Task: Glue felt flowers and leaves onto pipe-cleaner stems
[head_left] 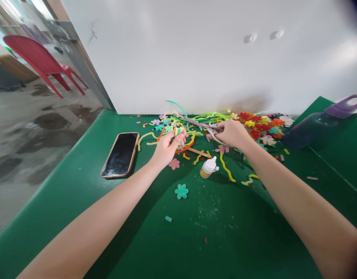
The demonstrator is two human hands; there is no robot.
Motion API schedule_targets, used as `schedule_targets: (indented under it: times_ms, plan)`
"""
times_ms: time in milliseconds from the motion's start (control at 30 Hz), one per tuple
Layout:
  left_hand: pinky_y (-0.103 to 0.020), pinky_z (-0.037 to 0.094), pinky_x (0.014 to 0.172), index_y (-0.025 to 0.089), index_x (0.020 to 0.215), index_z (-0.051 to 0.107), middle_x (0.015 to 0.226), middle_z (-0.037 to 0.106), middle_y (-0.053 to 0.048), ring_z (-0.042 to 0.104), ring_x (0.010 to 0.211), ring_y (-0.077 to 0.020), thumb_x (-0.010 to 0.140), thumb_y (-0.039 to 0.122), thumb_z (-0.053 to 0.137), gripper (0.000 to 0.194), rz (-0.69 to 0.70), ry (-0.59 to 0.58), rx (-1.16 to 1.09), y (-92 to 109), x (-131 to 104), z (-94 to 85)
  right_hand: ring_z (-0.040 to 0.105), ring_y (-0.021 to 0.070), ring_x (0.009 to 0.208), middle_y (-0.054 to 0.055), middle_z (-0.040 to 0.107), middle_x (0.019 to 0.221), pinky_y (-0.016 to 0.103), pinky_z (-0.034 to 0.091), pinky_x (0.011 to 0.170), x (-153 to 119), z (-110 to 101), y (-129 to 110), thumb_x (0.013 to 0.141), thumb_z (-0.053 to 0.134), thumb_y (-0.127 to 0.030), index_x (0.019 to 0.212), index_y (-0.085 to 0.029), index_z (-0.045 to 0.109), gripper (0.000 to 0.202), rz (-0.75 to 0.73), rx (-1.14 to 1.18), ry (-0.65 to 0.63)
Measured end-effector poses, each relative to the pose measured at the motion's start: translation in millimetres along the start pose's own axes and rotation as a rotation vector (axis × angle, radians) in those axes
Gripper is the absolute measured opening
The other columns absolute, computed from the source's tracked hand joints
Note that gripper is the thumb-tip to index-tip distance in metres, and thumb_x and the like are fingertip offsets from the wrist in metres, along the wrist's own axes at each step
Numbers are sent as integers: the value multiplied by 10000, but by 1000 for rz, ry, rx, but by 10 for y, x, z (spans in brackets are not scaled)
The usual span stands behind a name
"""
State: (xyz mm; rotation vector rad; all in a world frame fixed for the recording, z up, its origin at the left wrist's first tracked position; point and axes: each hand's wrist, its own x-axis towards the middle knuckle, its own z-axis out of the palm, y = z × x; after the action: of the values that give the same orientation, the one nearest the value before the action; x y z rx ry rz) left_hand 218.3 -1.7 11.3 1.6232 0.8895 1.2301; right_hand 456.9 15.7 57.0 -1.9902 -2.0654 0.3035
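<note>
Near the middle, my left hand (166, 148) is closed on a small bundle of fuzzy pieces (181, 138) in pink, yellow and teal. My right hand (231, 133) grips the handles of metal scissors (206, 126), whose blades point left above the bundle. Beneath the hands lie colourful fuzzy stems and a wooden stick (200, 152). A white glue bottle (209, 168) stands in front of them. Closer to me, a teal flower (181, 191) lies flat, and a pink flower (174, 164) rests beside my left wrist.
The green table (59, 201) holds a phone (120, 155) at left and a heap of fuzzy flowers (258, 124) at back right. A purple-capped bottle (314, 124) is at right. A white panel (181, 58) rises behind. A red chair (40, 56) stands on the floor.
</note>
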Motion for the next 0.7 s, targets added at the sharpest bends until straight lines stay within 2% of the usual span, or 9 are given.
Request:
schedule_targets:
  times_ms: [100,233,333,500,700]
  plan:
    - [-260,490,729,159,894,644,829,655,-31,593,706,-122,914,395,529,264,25,-5,27,30,-8,-2,551,161,510,11,585,477,263,346,511,-49,-5,54,739,553,-397,648,-197,647,239,41,-112,77]
    - [-272,498,760,162,910,657,861,683,-40,622,752,-133,913,400,528,270,43,-4,56,73,-15,2,558,192,580,41,633,600,270,297,495,-100,13,141,713,559,-485,672,-215,683,300,79,-256,175]
    - [-277,502,748,160,925,655,832,683,-40,626,740,-136,916,407,520,282,46,4,79,120,-16,-3,572,207,612,52,653,651,274,292,499,-137,8,203,714,553,-483,721,-225,694,294,104,-280,179]
    - [-277,507,732,161,943,647,843,677,-45,621,739,-140,928,412,489,296,36,-14,143,185,-52,-75,582,209,648,63,663,709,276,305,518,-176,-20,322,694,554,-375,732,-204,658,204,97,-283,154]
    - [-264,523,655,163,1006,633,884,681,-54,636,740,-150,920,368,501,259,-42,-79,259,233,-308,-285,590,198,638,42,658,688,280,361,547,-210,66,461,726,582,-409,678,-196,592,219,56,-235,102]
